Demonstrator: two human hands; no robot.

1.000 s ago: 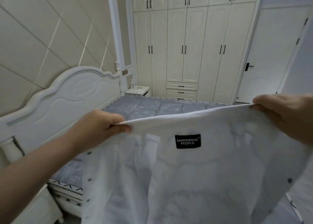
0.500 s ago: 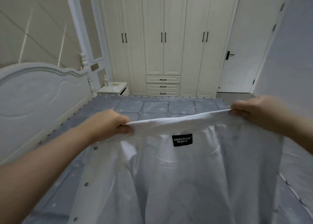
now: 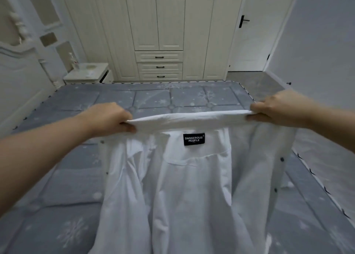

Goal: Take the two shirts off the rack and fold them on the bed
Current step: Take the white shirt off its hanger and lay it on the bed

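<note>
so one white shirt [image 3: 192, 186] is off the rack and held up over the bed [image 3: 76, 177], collar end toward the wardrobe, the rest hanging down toward the near edge of the bed. the left hand [image 3: 107, 119] has its fingers curled tight round the left end of the collar edge, thumb tucked under the cloth. the right hand [image 3: 276, 109] pinches the other end the same way, fingers on top, thumb below. between them the edge is pulled fairly straight and sits above the bed, not on it. the black label [image 3: 194, 139] faces up at the camera, so the inside is showing and the button strips hang open on both sides of it.

my read on progress: early. the shirt is clear of the rack but not laid flat yet, and i see no folds in it at all. can't tell whether the lower part touches the bed, it's blurry down there. the second shirt isn't in view anywhere, and neither is the rack, so no idea if that one's been touched.

left to do, i'd guess: lay this one flat on the bed, fold it, then do the whole thing again for shirt two.
</note>
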